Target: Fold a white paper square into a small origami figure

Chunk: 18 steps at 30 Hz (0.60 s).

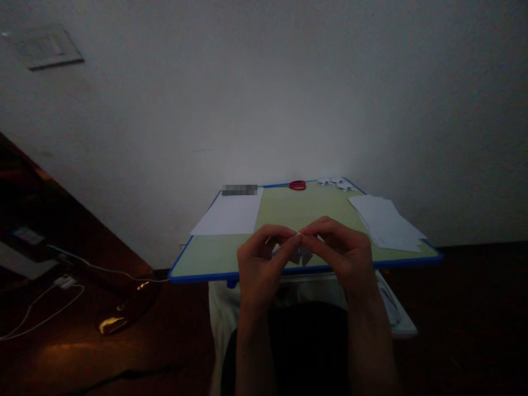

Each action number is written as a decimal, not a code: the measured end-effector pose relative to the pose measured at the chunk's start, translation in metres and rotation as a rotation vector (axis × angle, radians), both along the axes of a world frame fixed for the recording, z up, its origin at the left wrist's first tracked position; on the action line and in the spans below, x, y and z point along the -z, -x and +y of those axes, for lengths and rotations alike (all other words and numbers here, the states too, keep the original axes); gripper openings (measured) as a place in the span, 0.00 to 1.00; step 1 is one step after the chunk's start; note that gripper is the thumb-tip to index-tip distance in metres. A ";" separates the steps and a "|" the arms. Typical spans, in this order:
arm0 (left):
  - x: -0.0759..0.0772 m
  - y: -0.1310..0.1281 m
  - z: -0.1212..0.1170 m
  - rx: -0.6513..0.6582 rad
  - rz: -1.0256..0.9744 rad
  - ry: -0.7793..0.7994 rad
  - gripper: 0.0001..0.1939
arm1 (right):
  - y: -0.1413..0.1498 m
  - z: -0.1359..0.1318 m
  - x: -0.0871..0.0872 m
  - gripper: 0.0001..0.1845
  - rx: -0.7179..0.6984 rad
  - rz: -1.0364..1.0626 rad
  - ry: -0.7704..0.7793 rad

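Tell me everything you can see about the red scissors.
The scissors lie on the green tabletop near its far edge, between the sheet at left and the folded papers at right. Their looped handles are red, plastic by the look. The thin blades point left, too dim to tell whether open. Neither hand touches them.

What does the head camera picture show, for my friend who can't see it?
Two bare hands, left and right, pinch a small folded white paper between their fingertips. They are above the near edge of a pale green, blue-edged table. On it lie white sheets at left, red-handled scissors at the back, and more paper at right.
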State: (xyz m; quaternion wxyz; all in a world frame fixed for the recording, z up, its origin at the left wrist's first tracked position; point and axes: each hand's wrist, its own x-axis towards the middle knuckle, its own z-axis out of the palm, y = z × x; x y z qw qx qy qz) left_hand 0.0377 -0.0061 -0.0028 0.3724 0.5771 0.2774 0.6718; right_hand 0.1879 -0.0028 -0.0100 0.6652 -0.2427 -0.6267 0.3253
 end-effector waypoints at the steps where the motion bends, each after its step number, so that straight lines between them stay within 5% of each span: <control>1: 0.000 0.000 0.000 0.000 -0.001 0.004 0.05 | 0.000 0.000 0.000 0.07 0.003 -0.009 -0.012; 18: 0.003 0.007 0.000 -0.025 0.081 -0.053 0.05 | -0.005 -0.003 0.000 0.03 0.123 -0.128 -0.012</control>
